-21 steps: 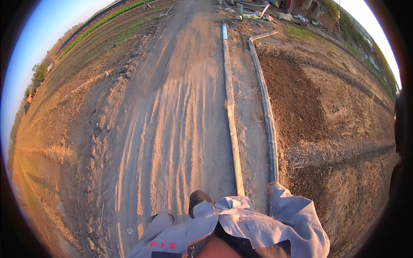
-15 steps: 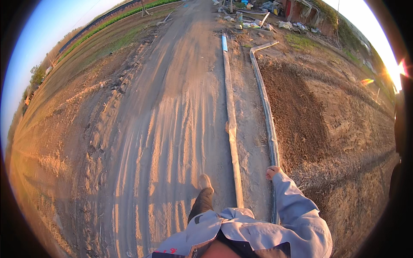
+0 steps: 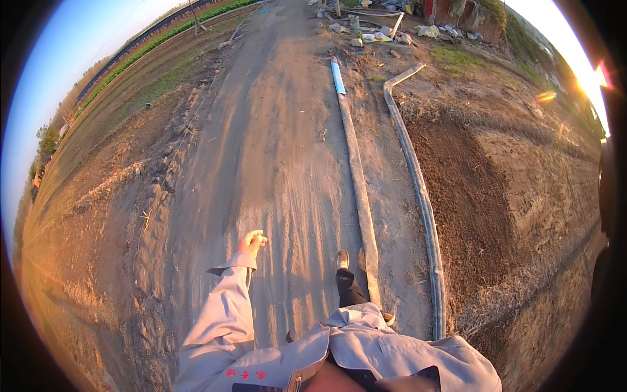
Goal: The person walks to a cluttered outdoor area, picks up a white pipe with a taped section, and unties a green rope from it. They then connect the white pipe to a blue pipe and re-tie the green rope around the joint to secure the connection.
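My left hand (image 3: 251, 242) hangs over the dirt track in front of me. Its fingers are loosely bent and a little apart, and I see nothing in them. The grey-sleeved left arm (image 3: 222, 304) comes up from the lower edge. My right hand is out of sight; only part of the right sleeve (image 3: 457, 366) shows. Closest to my feet lies a long flat hose (image 3: 360, 196), pale brown with a blue stretch (image 3: 337, 77) at its far end. To its right runs a second, greyish hose (image 3: 421, 189), bent sharply at the far end.
The rutted dirt track (image 3: 274, 163) stretches ahead, my shoe (image 3: 343, 259) on it beside the hose. Dark tilled soil (image 3: 457, 209) borders the right side. Rough field ground (image 3: 111, 215) lies left. Stones, bags and scrap (image 3: 392, 32) are heaped at the far right.
My left hand and arm have swung into view over the track. The right hand, earlier beside the greyish hose, has dropped out of view. A different leg is forward, and the hoses have shifted in the picture.
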A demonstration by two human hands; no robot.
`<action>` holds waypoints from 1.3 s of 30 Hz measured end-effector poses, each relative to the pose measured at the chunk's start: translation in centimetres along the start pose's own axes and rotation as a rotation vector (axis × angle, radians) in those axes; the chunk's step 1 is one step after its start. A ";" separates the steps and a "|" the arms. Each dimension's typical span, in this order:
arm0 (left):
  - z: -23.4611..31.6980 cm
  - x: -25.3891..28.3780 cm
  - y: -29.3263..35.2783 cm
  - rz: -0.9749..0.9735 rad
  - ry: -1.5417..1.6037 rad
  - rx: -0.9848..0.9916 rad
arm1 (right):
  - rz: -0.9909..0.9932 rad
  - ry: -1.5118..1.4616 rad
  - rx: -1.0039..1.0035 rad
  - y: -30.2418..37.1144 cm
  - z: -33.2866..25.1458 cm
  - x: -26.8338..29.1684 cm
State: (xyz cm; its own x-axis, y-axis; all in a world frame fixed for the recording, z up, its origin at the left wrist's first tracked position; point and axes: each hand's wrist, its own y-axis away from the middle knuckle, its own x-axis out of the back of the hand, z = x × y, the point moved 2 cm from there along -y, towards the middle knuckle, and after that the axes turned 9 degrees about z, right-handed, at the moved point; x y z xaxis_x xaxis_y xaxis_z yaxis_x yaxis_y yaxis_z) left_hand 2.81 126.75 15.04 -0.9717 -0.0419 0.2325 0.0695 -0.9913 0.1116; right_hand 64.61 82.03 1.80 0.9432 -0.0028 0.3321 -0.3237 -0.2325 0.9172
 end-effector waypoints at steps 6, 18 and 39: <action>-4.5 -3.7 -19.3 0.103 0.036 0.302 | 0.022 0.026 0.063 -9.5 -31.2 2.9; -12.8 3.3 -44.4 -0.150 -0.454 1.116 | 0.287 -0.089 0.758 -15.4 -111.9 8.1; 11.4 -4.8 -156.9 -0.299 -1.112 0.565 | 0.192 -0.056 0.232 -42.0 -186.0 4.7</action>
State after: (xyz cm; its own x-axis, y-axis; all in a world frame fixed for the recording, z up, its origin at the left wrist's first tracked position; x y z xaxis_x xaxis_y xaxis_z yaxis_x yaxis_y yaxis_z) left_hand -0.90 283.89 7.43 -0.2744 0.5688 0.7753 0.2336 -0.7427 0.6275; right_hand 68.76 272.68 5.78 0.8709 -0.1201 0.4765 -0.4772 -0.4382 0.7618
